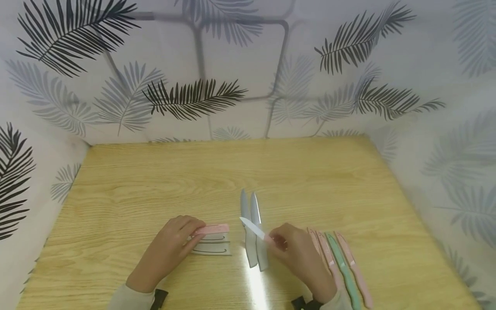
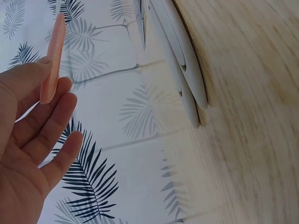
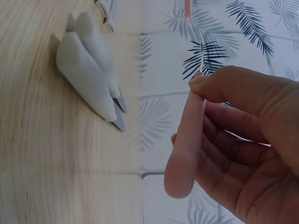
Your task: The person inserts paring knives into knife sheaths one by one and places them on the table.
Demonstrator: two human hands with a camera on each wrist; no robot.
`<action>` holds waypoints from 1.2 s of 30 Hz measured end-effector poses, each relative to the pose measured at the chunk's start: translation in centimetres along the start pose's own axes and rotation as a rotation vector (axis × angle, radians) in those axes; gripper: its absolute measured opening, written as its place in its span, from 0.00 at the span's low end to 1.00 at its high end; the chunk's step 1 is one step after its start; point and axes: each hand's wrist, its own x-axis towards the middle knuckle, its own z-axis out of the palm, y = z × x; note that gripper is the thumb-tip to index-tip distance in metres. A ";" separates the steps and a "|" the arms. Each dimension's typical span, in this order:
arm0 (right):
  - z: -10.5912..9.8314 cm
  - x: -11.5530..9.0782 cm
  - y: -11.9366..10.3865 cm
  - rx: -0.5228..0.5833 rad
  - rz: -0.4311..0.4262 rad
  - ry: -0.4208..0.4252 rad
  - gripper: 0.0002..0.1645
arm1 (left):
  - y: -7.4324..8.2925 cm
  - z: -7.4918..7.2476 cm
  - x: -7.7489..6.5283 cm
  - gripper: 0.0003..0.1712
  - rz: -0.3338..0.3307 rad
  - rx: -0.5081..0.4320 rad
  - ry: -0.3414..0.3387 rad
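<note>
My left hand (image 1: 176, 241) pinches a pink knife sheath (image 1: 216, 229) between thumb and fingers; the left wrist view shows the pink sheath (image 2: 54, 60) held off the table. Below it in the head view lie two white sheaths (image 1: 217, 248). In my right hand (image 1: 296, 254) is a small knife with a pink handle (image 3: 183, 149), pinched by the handle. Its bare blade (image 1: 252, 227) points up and left, toward the pink sheath, and the two are apart. Under that blade, two knives with white handles (image 1: 251, 249) lie side by side, blades pointing away from me.
To the right of my right hand lie several knives in a row, with pink handles (image 1: 358, 280) and one green handle (image 1: 346, 275). The wooden table (image 1: 174, 181) meets a leaf-patterned cloth (image 1: 240, 125) at its back and sides.
</note>
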 end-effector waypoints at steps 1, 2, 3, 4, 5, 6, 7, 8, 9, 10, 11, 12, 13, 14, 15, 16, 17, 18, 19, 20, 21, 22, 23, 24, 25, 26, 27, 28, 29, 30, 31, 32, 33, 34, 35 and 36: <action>0.0 0.0 -0.1 0.005 -0.013 0.000 0.06 | 0.0 0.0 0.0 0.11 0.002 -0.002 0.003; 0.1 0.0 -0.3 0.002 -0.022 0.000 0.06 | 0.0 0.0 0.0 0.11 0.007 -0.002 0.004; 0.1 0.0 -0.4 -0.003 -0.033 0.000 0.05 | 0.0 0.0 0.0 0.11 0.008 0.000 0.004; 0.1 0.0 -0.5 -0.011 -0.036 0.000 0.05 | 0.0 0.0 0.1 0.11 0.010 0.002 0.006; 0.1 0.0 -0.7 -0.021 -0.037 -0.001 0.05 | 0.0 -0.1 0.1 0.11 0.011 0.002 0.007; 0.1 0.0 -0.8 -0.032 -0.038 -0.002 0.05 | 0.0 0.0 0.1 0.11 0.013 0.001 0.010; 0.1 0.0 -1.0 -0.041 -0.039 -0.005 0.05 | 0.0 -0.1 0.2 0.10 0.012 0.000 0.010; 0.1 0.1 -1.1 -0.045 -0.041 -0.007 0.04 | 0.1 -0.1 0.2 0.10 0.012 -0.002 0.011; 0.1 0.1 -1.2 -0.048 -0.045 -0.010 0.04 | 0.1 -0.1 0.2 0.10 0.008 -0.003 0.011; 0.1 0.1 -1.4 -0.048 -0.046 -0.016 0.04 | 0.1 -0.1 0.2 0.10 0.008 -0.007 0.013; 0.1 0.2 -1.5 -0.045 -0.051 -0.023 0.04 | 0.1 -0.1 0.2 0.11 0.007 -0.010 0.013; 0.1 0.2 -1.6 -0.043 -0.057 -0.030 0.04 | 0.1 -0.1 0.3 0.11 0.007 -0.012 0.012; 0.1 0.3 -1.7 -0.038 -0.062 -0.040 0.04 | 0.1 -0.1 0.3 0.11 0.008 -0.013 0.012; 0.1 0.3 -1.8 -0.033 -0.065 -0.049 0.03 | 0.1 -0.1 0.3 0.11 0.007 -0.011 0.011; 0.1 0.3 -1.9 -0.031 -0.067 -0.059 0.03 | 0.1 -0.1 0.3 0.11 0.006 -0.010 0.008; 0.1 0.3 -2.0 -0.028 -0.065 -0.068 0.03 | 0.1 0.0 0.3 0.11 0.006 -0.009 0.008; 0.2 0.3 -2.0 -0.028 -0.066 -0.075 0.03 | 0.1 0.0 0.4 0.11 0.005 -0.008 0.006; 0.2 0.3 -2.1 -0.028 -0.065 -0.084 0.03 | 0.1 0.0 0.4 0.12 0.002 -0.009 0.003; 0.2 0.3 -2.1 -0.026 -0.060 -0.092 0.03 | 0.1 0.0 0.4 0.12 0.000 -0.008 0.000; 0.2 0.3 -2.2 -0.026 -0.058 -0.099 0.03 | 0.1 0.0 0.3 0.12 -0.006 -0.008 -0.006; 0.2 0.3 -2.2 -0.027 -0.054 -0.106 0.03 | 0.1 -0.1 0.3 0.12 -0.008 -0.011 -0.011; 0.2 0.3 -2.2 -0.025 -0.050 -0.114 0.03 | 0.0 0.0 0.3 0.12 -0.008 -0.014 -0.013; 0.2 0.3 -2.2 -0.025 -0.050 -0.120 0.03 | 0.0 0.0 0.4 0.11 -0.005 -0.016 -0.010; 0.2 0.3 -2.2 -0.024 -0.044 -0.129 0.03 | 0.0 0.1 0.4 0.12 0.002 -0.020 -0.003; 0.2 0.3 -2.2 -0.025 -0.046 -0.134 0.03 | 0.0 0.1 0.4 0.12 0.010 -0.021 0.003; 0.2 0.3 -2.2 -0.026 -0.049 -0.138 0.03 | 0.0 0.2 0.4 0.12 0.016 -0.022 0.009; 0.2 0.3 -2.2 -0.029 -0.050 -0.143 0.03 | 0.0 0.2 0.4 0.13 0.025 -0.024 0.019; 0.1 0.3 -2.2 -0.031 -0.051 -0.147 0.03 | 0.0 0.2 0.4 0.13 0.035 -0.024 0.029; 0.2 0.3 -2.2 -0.037 -0.056 -0.147 0.04 | 0.0 0.2 0.5 0.13 0.041 -0.024 0.036; 0.2 0.3 -2.2 -0.041 -0.055 -0.151 0.04 | 0.0 0.2 0.4 0.14 0.041 -0.027 0.034; 0.2 0.3 -2.2 -0.044 -0.062 -0.151 0.04 | 0.0 0.2 0.5 0.13 0.043 -0.028 0.033; 0.2 0.3 -2.2 -0.045 -0.060 -0.155 0.04 | 0.0 0.2 0.5 0.13 0.044 -0.030 0.031; 0.2 0.3 -2.2 -0.044 -0.058 -0.158 0.04 | 0.0 0.2 0.4 0.13 0.042 -0.034 0.027; 0.2 0.3 -2.2 -0.042 -0.059 -0.160 0.04 | 0.0 0.2 0.4 0.12 0.039 -0.037 0.020; 0.2 0.3 -2.3 -0.041 -0.056 -0.162 0.03 | -0.1 0.2 0.4 0.12 0.035 -0.043 0.013; 0.2 0.3 -2.3 -0.039 -0.055 -0.164 0.03 | -0.1 0.2 0.4 0.11 0.032 -0.050 0.008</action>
